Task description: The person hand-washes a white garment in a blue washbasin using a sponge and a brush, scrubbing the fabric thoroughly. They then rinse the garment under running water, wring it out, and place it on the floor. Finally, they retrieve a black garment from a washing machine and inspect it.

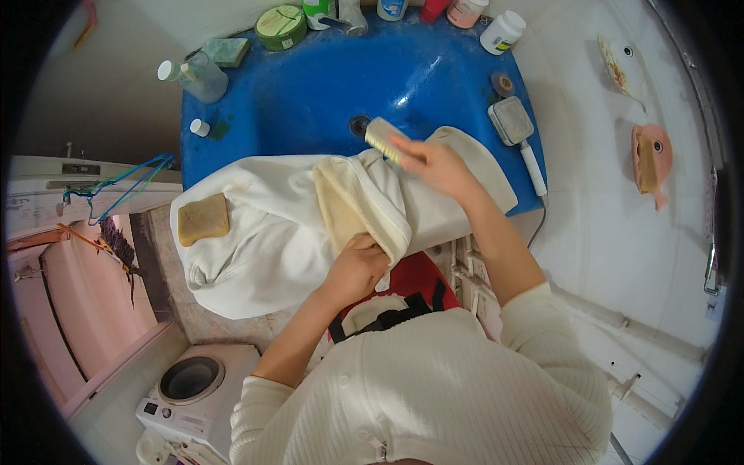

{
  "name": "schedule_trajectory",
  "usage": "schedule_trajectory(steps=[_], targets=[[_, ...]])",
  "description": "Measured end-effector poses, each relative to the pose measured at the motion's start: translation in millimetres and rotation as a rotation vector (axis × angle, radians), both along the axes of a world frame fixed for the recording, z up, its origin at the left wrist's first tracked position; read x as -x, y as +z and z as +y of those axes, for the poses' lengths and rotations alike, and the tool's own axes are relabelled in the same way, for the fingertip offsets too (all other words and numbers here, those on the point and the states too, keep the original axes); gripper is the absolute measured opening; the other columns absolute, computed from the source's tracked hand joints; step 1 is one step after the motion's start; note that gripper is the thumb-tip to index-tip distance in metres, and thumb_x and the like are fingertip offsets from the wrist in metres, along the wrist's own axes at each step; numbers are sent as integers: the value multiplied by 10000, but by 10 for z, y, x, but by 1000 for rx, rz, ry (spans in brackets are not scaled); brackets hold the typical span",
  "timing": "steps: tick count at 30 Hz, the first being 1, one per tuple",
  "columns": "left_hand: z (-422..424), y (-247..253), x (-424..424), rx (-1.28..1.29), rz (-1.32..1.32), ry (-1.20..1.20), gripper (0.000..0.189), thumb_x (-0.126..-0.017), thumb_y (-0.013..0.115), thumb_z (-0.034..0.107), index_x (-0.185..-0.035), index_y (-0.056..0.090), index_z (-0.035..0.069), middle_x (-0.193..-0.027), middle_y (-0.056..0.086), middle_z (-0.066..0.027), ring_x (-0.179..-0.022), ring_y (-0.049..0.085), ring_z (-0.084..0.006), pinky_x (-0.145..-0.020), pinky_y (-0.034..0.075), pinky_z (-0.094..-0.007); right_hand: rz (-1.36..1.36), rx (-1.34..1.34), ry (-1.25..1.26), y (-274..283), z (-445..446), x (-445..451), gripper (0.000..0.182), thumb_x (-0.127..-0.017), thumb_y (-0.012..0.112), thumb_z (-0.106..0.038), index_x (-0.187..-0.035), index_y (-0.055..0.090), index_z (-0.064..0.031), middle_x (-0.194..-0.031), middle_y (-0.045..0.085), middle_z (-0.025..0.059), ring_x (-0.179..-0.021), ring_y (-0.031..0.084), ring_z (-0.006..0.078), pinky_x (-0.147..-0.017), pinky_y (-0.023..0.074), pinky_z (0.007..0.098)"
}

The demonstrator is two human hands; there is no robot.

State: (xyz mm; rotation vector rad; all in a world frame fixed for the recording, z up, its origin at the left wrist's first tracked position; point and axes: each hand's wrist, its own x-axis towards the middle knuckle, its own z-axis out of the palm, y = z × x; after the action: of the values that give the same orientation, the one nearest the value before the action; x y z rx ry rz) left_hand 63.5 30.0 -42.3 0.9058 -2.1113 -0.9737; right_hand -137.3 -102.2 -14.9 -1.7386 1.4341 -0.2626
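Note:
A white garment lies bunched over the front of a blue sink basin and hangs past its near edge. My left hand grips the garment's edge beside a folded-back, yellowish part of the cloth. In my right hand, slightly blurred, is a scrubbing brush, its pale bristles facing down near the top edge of the cloth, close to the drain. Under the garment's right part is a pale flat board, partly covered. A yellow-brown soap bar rests on the garment's left side.
Along the basin's far rim stand a green round tin, a white jar and several other containers. A clear bottle and small white cap are at left. A shower head lies at right. A washing machine stands lower left.

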Motion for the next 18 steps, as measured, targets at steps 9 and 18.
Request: schedule_trajectory(steps=[9, 18], targets=[[-120, 12, -64, -60, -92, -126, 93, -635, 579, -17, -622, 515, 50, -721, 568, -67, -845, 513, -287, -795, 393, -371, 492, 193, 367, 42, 35, -447, 363, -882, 500, -234, -1222, 539, -353, -913, 640, 129, -802, 636, 298, -673, 509, 405], [87, -23, 20, -101, 46, 119, 90, -699, 595, -12, -781, 563, 5, -940, 592, -156, -943, 525, -343, -820, 429, -413, 726, 205, 306, -693, -918, -141, 477, -811, 578, -132, -1257, 516, -289, -1075, 601, 136, -984, 589, 300, -814, 474, 410]])
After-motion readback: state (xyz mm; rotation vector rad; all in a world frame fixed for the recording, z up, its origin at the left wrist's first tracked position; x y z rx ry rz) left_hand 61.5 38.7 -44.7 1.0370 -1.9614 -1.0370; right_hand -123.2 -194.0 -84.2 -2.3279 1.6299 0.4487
